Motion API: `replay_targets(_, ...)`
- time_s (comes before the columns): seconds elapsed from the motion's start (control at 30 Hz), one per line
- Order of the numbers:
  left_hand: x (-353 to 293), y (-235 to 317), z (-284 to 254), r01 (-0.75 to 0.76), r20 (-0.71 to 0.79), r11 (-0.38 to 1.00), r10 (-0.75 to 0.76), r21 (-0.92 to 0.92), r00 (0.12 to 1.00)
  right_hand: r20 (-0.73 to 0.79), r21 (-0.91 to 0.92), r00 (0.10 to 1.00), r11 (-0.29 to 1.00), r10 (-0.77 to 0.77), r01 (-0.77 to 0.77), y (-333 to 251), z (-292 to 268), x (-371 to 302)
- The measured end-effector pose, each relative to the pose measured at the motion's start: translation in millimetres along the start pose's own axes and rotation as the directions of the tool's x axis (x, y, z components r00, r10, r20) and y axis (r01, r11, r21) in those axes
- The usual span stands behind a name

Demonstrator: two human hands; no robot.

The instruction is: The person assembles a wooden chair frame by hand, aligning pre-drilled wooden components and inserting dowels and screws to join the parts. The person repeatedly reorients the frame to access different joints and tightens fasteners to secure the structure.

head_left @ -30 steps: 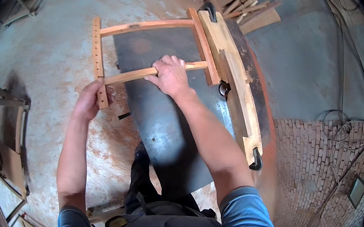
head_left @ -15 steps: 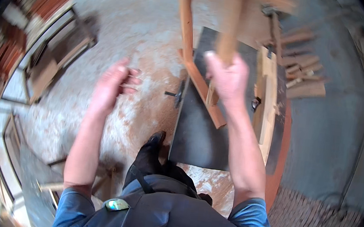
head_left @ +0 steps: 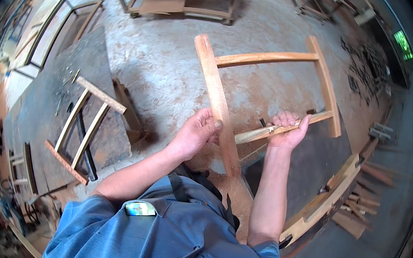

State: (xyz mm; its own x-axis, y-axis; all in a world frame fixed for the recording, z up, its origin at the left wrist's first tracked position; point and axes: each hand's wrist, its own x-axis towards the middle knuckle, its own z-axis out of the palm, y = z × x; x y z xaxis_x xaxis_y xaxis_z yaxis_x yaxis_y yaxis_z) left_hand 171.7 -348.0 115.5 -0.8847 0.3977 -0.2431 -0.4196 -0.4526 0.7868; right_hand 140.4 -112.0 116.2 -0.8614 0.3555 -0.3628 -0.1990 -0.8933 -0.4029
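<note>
A wooden frame (head_left: 219,86), made of two posts joined by two rails, is held up in front of me at a slant. My right hand (head_left: 288,132) wraps round its nearer rail, close to the middle. At the left post, my left hand (head_left: 196,134) has its fingers curled and its thumb against the wood; part of its grip is hidden. Below the frame's right side lies a dark-topped bench (head_left: 290,166). Along that bench's right edge rests a long pale wooden piece (head_left: 325,199).
On a dark table (head_left: 37,106) at the left lies a similar wooden frame (head_left: 63,133). Loose wood pieces (head_left: 357,211) lie on the floor at right. A wheeled rack (head_left: 206,12) stands at the back, and a pile of dark metal parts (head_left: 368,72) lies at far right.
My view has swung left. The wooden frame has turned and come down, and its whole outline now shows. My left hand, earlier apart from it with fingers spread, has come to its left post.
</note>
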Motion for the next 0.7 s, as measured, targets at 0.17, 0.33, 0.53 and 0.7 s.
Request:
replay_targets(0.17,-24.1,19.4,-43.4,-0.054,-0.126,0.997,0.060,0.050,0.990,-0.135,-0.096,0.963,0.965,0.232,-0.246,68.4,7.6,8.9)
replay_targets(0.33,-39.7,38.0,-92.4,-0.102,-0.235,0.995,0.104,0.019,0.967,-0.130,-0.196,0.928,0.908,0.350,-0.370,134.6,27.3,17.9)
replay_targets(0.53,-49.1,70.8,-134.0,-0.175,-0.271,0.984,0.161,-0.028,0.949,-0.014,-0.102,0.854,0.849,0.520,-0.518,196.5,54.2,36.5)
replay_targets(0.7,-58.0,88.9,-168.7,-0.258,-0.339,0.966,0.232,-0.034,0.912,-0.041,-0.190,0.827,0.808,0.560,-0.557,257.1,77.1,45.1)
